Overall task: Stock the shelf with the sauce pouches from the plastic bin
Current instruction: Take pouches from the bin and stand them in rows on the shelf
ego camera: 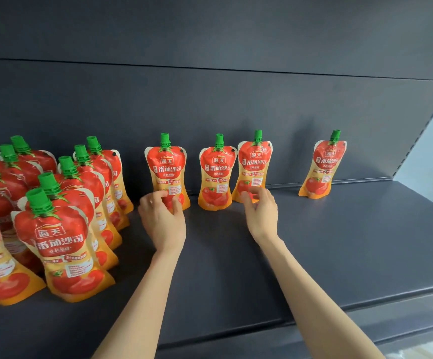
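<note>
Both hands up at twelve o'clock, left hand fingering upright pouch, right hand nearer tilted pouch, fingers curled, neither clearly gripping.

Upright red pouches on shelf

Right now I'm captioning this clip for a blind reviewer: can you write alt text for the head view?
Two bare hands reach to red-and-orange sauce pouches standing along the back of a dark shelf: the left hand at one pouch, the right hand at another. Packed rows of pouches stand at left, and one lone pouch at right.
</note>
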